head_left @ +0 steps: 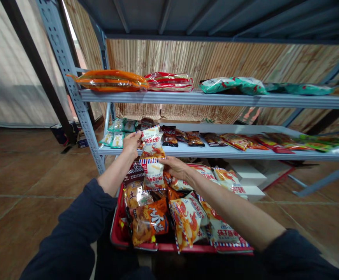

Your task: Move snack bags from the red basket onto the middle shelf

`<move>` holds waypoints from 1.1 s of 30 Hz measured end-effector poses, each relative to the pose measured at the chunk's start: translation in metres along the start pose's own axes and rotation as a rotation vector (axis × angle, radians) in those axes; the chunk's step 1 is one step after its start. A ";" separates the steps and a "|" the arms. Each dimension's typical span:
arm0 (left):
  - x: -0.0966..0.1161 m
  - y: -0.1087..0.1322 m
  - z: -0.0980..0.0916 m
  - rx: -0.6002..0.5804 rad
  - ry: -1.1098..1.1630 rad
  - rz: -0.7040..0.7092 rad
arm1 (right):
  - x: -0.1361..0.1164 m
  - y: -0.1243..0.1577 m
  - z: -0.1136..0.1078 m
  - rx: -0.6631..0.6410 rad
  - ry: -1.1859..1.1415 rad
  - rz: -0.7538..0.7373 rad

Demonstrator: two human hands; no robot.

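My left hand (132,143) is closed on the left edge of a white snack bag (152,142) with red lettering and a striped edge. A second snack bag (153,173) of the same kind hangs just below it, over the basket. Where the two meet, on the right side, my right hand (173,167) pinches a corner; whether it grips one bag or both I cannot tell. Under both hands stands a red basket (117,233) heaped with snack bags, among them an orange and brown bag (150,221) and several white ones (188,217).
Ahead is a blue-grey metal rack. Its lower shelf (187,151) bears small green, dark and red snack packets. The shelf above (169,97) holds orange, red and teal packages. An upright post (67,70) rises at left. White boxes (248,175) sit beneath, right of the basket.
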State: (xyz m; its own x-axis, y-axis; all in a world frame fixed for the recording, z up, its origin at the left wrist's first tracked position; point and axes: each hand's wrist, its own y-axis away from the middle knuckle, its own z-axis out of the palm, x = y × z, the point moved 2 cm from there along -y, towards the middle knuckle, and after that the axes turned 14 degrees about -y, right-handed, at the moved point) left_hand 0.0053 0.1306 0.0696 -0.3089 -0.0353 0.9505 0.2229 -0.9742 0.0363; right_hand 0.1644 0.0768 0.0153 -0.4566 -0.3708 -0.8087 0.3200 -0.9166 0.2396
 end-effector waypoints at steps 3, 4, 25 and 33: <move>0.006 -0.006 0.000 0.013 -0.090 0.069 | 0.001 0.000 0.002 -0.005 0.019 -0.033; 0.009 -0.008 -0.001 0.020 -0.123 0.111 | -0.001 0.000 0.003 -0.004 0.037 -0.044; 0.036 -0.036 -0.009 -0.312 -0.457 0.143 | -0.005 -0.005 -0.001 0.085 0.162 -0.132; 0.051 -0.042 -0.006 -0.502 -0.837 0.281 | -0.001 -0.002 0.000 0.063 0.227 -0.094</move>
State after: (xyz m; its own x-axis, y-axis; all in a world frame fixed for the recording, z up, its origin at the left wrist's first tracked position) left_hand -0.0258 0.1678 0.1149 0.4848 -0.2979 0.8223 -0.2861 -0.9425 -0.1727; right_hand 0.1636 0.0792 0.0154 -0.2820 -0.2472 -0.9270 0.2293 -0.9556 0.1851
